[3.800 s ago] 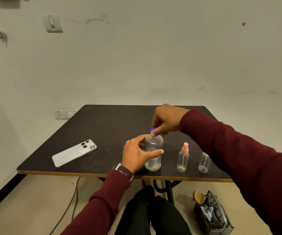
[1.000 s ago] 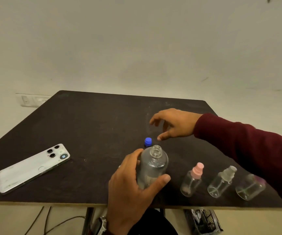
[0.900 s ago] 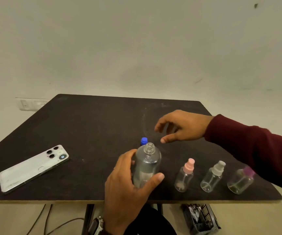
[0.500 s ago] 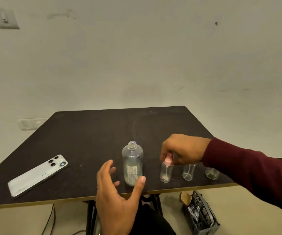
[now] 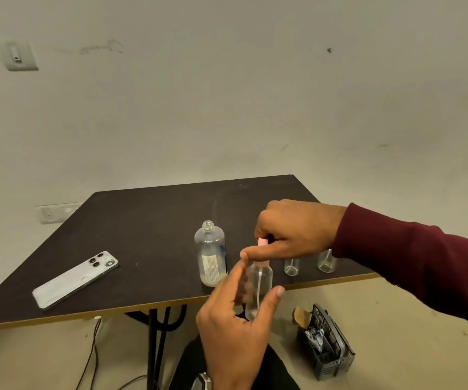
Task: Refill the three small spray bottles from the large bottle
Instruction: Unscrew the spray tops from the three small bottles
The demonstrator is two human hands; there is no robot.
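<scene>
Pink-topped bottle: the small spray bottle with the pink top (image 5: 258, 282) is off the table, held upright just past the near edge, between both hands
Right hand: the right hand (image 5: 294, 232) comes over from the right and pinches the pink top between thumb and fingers, so the bottle hangs below that grip
Left hand: the left hand (image 5: 235, 322) comes up from below; thumb on the bottle's right side, fingers curled round its left side, gripping the clear body low down
Inside: thin dip tube shows through the plastic, can't really tell how much liquid is in it
Large bottle: the large bottle (image 5: 210, 254) stands upright on the table just left of the held one, neck uncapped, a bit of liquid at the bottom, label facing near
Other two: two more small bottles (image 5: 292, 267) (image 5: 325, 261) stand near the table's near right edge, tops hidden behind the right hand and sleeve
Table: dark table (image 5: 148, 226) with a pale edge
Phone: white phone (image 5: 75, 278) lies flat, well apart on the left, cameras up
Floor: black basket (image 5: 325, 350) down on the right, cables on the left
</scene>
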